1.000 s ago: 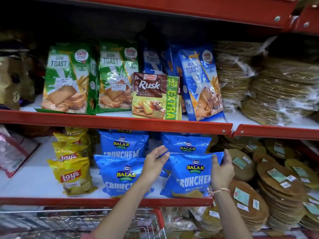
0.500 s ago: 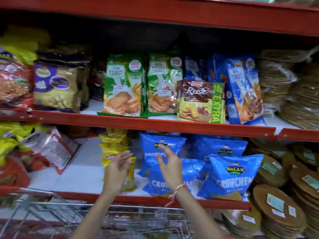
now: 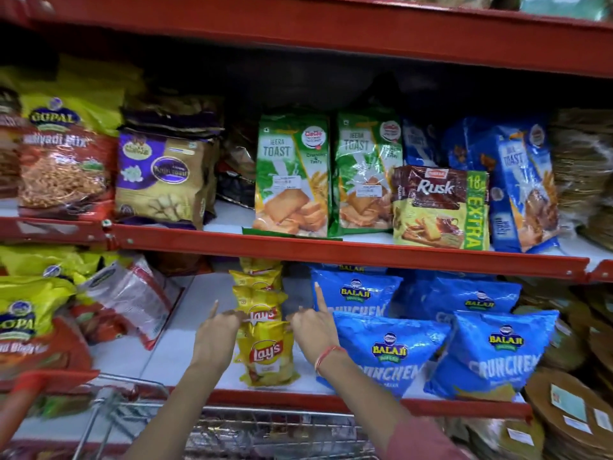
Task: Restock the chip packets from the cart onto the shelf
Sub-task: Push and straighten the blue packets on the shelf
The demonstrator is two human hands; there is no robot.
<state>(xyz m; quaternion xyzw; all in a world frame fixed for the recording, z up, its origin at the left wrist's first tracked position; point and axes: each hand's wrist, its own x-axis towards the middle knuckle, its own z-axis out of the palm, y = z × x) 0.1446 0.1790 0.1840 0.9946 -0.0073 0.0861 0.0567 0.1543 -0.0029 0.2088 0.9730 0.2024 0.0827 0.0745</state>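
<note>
Both hands have moved off the blue packets (image 3: 384, 353); left hand (image 3: 215, 336) and right hand (image 3: 311, 330), fingers loose, now flank the yellow Lay's packets (image 3: 265, 353), gripping nothing.

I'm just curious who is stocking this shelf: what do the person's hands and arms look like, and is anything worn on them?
Both are bare, with no gloves or rings visible. The left hand has nothing on its wrist, and its forearm is uncovered. The right hand has a thin red-orange thread bracelet around the wrist. Lower down that arm, a pinkish-red sleeve starts near the bottom of the picture.
</note>
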